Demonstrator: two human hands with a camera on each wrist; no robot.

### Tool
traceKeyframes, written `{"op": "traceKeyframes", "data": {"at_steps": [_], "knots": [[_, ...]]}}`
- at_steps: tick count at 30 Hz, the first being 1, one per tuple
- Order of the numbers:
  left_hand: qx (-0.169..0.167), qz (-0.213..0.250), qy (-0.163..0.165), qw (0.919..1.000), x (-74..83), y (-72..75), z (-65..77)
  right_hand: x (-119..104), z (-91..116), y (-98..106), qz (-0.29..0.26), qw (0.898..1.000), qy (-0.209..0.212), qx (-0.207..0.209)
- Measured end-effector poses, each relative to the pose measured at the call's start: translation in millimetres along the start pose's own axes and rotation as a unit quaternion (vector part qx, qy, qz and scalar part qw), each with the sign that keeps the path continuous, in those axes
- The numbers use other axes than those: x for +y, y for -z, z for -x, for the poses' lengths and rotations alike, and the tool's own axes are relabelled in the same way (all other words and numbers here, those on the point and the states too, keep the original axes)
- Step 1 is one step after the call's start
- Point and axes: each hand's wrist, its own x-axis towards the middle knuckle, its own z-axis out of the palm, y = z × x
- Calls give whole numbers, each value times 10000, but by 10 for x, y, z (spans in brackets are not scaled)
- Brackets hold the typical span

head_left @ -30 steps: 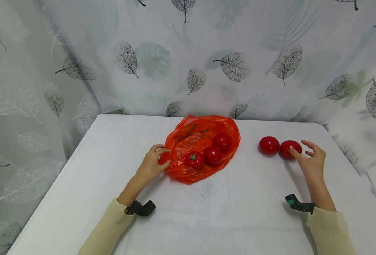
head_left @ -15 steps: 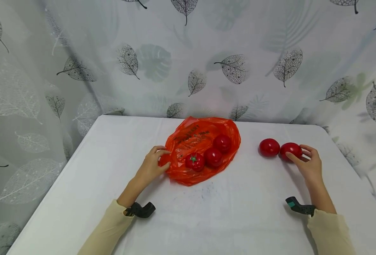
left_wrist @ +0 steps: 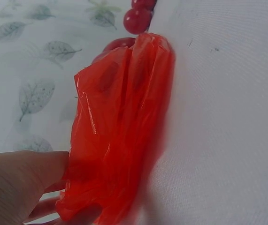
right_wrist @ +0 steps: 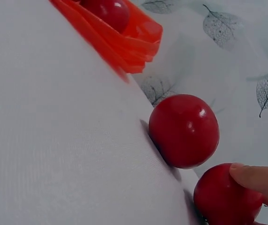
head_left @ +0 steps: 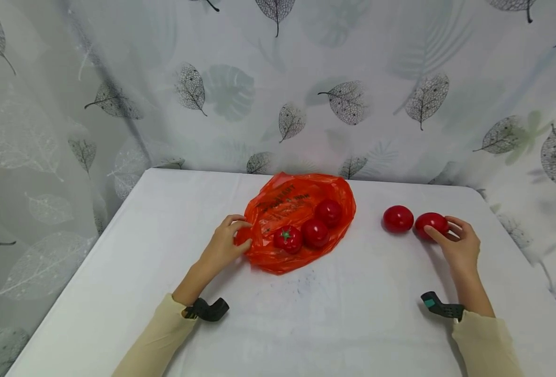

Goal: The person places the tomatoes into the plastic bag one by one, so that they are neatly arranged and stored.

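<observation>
In the centre of the head view, a red plastic bag [head_left: 278,209] lies spread on the white worktop [head_left: 344,319], dark lettering across its upper left part. Three glossy red tomatoes rest on it: one with a green calyx [head_left: 288,239] at lower middle, another [head_left: 315,232] just right of it, and the third [head_left: 328,212] above and right of that. The left hand [head_left: 223,242] grips the bag's left edge; the left wrist view shows the plastic between thumb and fingers.

Toward the right of the frame, two more tomatoes sit on the worktop, well apart from the bag. The left one [head_left: 398,219] stands free; the right one [head_left: 431,226], just beside it, is held by the right hand [head_left: 462,245], the thumb on its near side and the fingers round its right.

Both wrists carry black devices [head_left: 212,310] below beige sleeves [head_left: 155,343], in the lower left and lower right. A leaf-patterned curtain [head_left: 240,141] fills the top of the frame.
</observation>
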Motion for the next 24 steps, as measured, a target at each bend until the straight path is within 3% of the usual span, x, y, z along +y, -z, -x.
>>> {"op": "traceKeyframes", "data": {"at_steps": [6, 12, 21, 24], "knots": [[13, 1, -55, 10000, -4, 25, 2, -102, 47, 7, -533, 9978, -194, 337], [19, -34, -43, 10000, -19, 36, 29, -187, 101, -13, -857, 9950, -285, 417], [2, -30, -105, 9999, -5, 28, 19, 25, -113, -38, -1012, 9930, 342, 509], [-63, -21, -88, 9999, 1, 37, 0, -30, -62, -94, -1102, 9921, 412, 433]]}}
